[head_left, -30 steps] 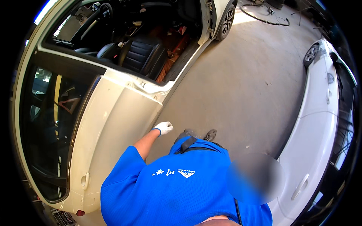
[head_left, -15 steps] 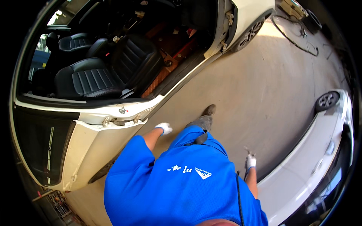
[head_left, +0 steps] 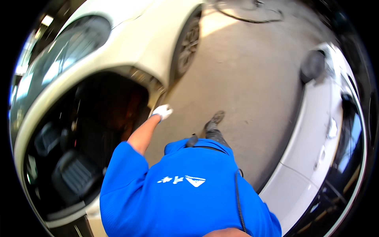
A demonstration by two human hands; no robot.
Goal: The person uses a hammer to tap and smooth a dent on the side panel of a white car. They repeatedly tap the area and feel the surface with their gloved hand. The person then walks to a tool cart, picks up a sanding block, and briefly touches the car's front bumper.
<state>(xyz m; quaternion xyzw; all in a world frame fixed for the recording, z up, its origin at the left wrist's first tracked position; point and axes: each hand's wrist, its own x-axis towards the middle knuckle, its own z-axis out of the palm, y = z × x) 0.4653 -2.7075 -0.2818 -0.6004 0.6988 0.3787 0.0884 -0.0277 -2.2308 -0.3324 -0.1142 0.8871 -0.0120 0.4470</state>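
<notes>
My left hand, in a white glove, hangs at the end of my bare forearm beside the rear edge of the front wheel area of a cream-white car. Its fingers are smeared by motion, and nothing can be made out in them. The doorless opening of that car lies just left of the hand, with a black seat inside. No part of my right hand shows; my body in its blue shirt hides that side.
A front wheel of the cream-white car stands ahead. On the right is a second white car with a dark wheel. A black hose lies on the grey floor far ahead. One dark shoe steps forward.
I have moved forward along the cream-white car, past its seat toward the front wheel. My left hand has swung forward. The gloved right hand, seen before with a thin object, has left the view.
</notes>
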